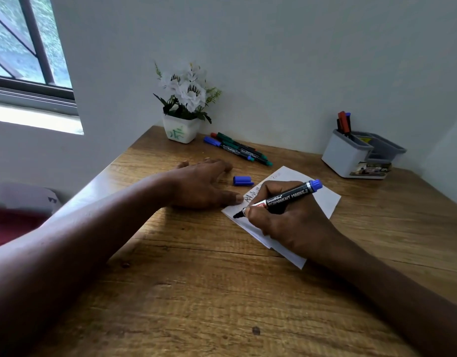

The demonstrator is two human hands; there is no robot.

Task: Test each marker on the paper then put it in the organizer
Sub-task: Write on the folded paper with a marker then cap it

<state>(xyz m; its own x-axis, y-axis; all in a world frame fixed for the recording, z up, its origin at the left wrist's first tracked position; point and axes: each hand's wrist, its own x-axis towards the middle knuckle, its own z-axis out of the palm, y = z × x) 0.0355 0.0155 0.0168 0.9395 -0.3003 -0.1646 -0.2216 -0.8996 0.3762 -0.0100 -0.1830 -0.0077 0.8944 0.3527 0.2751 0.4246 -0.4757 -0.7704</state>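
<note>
Pale walls meet at a corner behind a wooden bench [196, 292], with a window [23, 47] at the upper left. On the bench lies a white paper [325, 199] bearing a few scribbles near its left edge. Of the two hands, the right hand [291, 222] is clamped on an uncapped marker [286, 197] with a black barrel and blue end, its tip touching the paper's left corner. The left hand [204, 184] lies flat and spread on the wood, thumb resting on the paper's edge, holding nothing. A blue cap [242, 180] sits just beside that hand, off the paper. Farther back, a small cluster of markers [237, 149] lies next to a white pot of artificial flowers [183, 104]. At the right rear stands a grey and white organizer [356, 157] with a few markers upright in its back left compartment.
</note>
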